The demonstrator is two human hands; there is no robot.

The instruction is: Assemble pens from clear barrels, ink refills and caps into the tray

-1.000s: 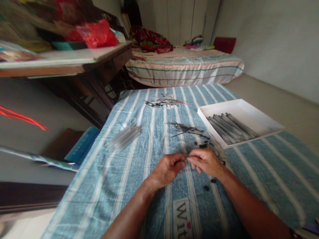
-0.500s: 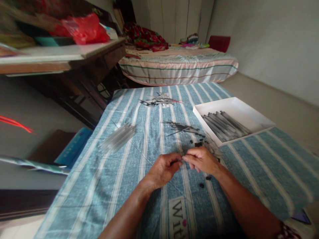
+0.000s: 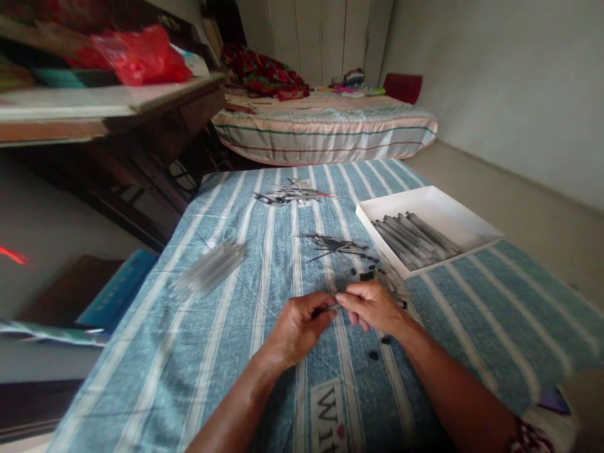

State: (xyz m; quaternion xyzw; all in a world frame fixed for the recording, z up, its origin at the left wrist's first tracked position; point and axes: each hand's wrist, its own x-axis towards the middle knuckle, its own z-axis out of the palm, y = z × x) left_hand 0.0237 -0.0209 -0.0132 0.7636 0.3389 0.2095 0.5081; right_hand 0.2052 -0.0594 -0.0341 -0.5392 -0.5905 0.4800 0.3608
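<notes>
My left hand (image 3: 302, 324) is closed around a thin dark rod whose tip points toward my right hand (image 3: 372, 308). The fingertips of my right hand pinch at that tip; what they hold is too small to name. Just beyond the right hand lie small black caps (image 3: 367, 275) and a pile of short clear pieces (image 3: 391, 283). Thin black rods (image 3: 335, 243) lie farther up the cloth. A white box (image 3: 476, 231) at the right holds several grey translucent tubes (image 3: 415, 236). More clear tubes (image 3: 210, 267) rest at the left.
A blue striped cloth (image 3: 226, 352) covers the table. At its far side is a heap of thin dark and clear pieces (image 3: 292, 194). Two black caps lie nearer me. A desk (image 3: 113, 104) with a red bag (image 3: 151, 56) stands left; a bed (image 3: 330, 132) is behind.
The whole view has shifted, so the table things appear farther left. My hands remain together, and more of the thin rod shows between them.
</notes>
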